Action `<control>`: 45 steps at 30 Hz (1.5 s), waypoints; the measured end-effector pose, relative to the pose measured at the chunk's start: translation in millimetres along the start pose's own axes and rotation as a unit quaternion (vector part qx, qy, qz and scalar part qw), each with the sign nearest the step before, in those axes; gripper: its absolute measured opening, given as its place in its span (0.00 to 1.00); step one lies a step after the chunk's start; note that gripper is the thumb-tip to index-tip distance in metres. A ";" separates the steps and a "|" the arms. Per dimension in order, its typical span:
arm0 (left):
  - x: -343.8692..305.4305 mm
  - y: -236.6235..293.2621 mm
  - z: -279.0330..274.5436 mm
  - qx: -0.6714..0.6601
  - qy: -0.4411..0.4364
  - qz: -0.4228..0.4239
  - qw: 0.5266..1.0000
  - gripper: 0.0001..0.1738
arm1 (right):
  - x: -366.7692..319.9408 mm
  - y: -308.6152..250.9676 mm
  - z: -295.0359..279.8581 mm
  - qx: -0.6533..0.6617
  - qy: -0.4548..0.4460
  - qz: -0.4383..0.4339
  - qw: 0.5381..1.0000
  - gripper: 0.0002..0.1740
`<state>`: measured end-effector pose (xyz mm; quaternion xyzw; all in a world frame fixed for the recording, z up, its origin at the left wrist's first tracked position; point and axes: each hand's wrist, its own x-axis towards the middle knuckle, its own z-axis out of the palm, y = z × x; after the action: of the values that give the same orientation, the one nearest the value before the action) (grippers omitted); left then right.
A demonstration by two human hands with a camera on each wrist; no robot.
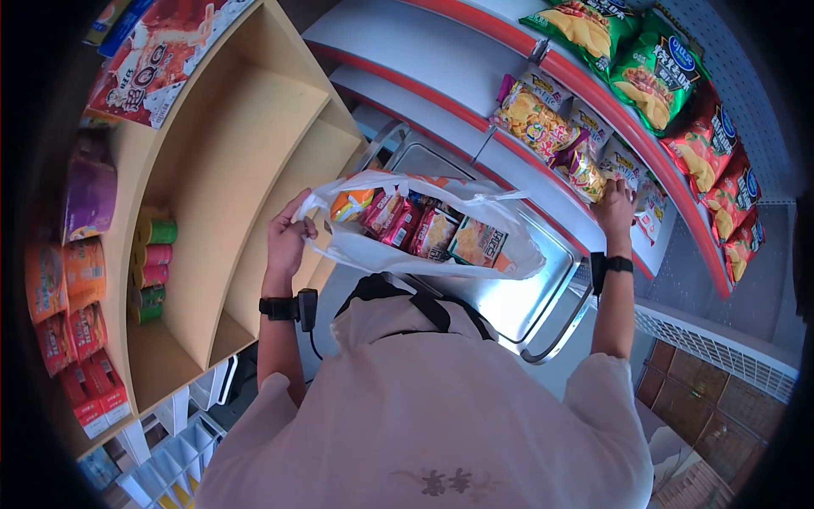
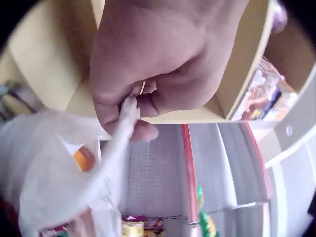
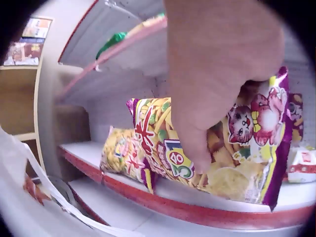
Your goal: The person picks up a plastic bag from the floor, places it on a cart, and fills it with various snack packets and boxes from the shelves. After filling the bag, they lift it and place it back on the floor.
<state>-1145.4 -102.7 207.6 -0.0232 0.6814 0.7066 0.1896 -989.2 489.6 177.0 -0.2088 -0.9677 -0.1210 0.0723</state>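
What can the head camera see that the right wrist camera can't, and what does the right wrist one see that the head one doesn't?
Only the head view shows the left hand, the green and pink cans and the red chip bags.

Only the right wrist view clearly shows the pink cartoon cat on the snack bag.

Both show the right hand holding that snack bag, part of the white plastic bag and a red-edged shelf.

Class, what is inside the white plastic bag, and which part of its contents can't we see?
Inside the white plastic bag lie an orange packet, several red packets and a green-edged packet. Whatever lies beneath them is covered, and the bag's bottom is hidden.
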 end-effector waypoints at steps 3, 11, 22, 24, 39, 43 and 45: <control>6.2 3.2 -2.7 -0.225 -0.117 -0.061 0.965 0.38 | -32.8 -24.8 -54.5 0.070 0.031 0.062 0.995 0.30; -11.1 65.5 2.8 -0.198 -0.054 -0.247 0.947 0.29 | -117.6 -195.0 -186.8 0.329 0.136 -0.033 0.934 0.34; -31.0 102.1 -8.4 -0.213 -0.318 -0.087 0.920 0.42 | -53.1 -300.7 3.4 0.109 -0.041 -0.027 0.993 0.33; -38.1 106.4 -6.7 -0.177 -0.348 -0.062 0.918 0.45 | -47.3 -313.2 18.0 0.050 -0.075 -0.073 0.993 0.32; -45.8 64.9 32.0 -0.148 -0.194 -0.029 0.969 0.24 | 51.3 -164.1 -52.2 0.372 0.193 -0.030 0.907 0.16; -63.4 53.3 41.3 -0.146 -0.147 -0.021 0.978 0.21 | 114.8 -99.9 21.9 0.133 0.057 -0.015 0.989 0.50; -71.8 53.9 43.3 -0.132 -0.143 -0.013 0.981 0.20 | 118.8 -113.8 19.0 0.089 0.016 -0.017 0.996 0.51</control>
<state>-1085.2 -77.6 283.1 0.0444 0.5474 0.7841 0.2890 -1146.1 440.1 158.2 -0.1832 -0.9767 -0.0389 0.1044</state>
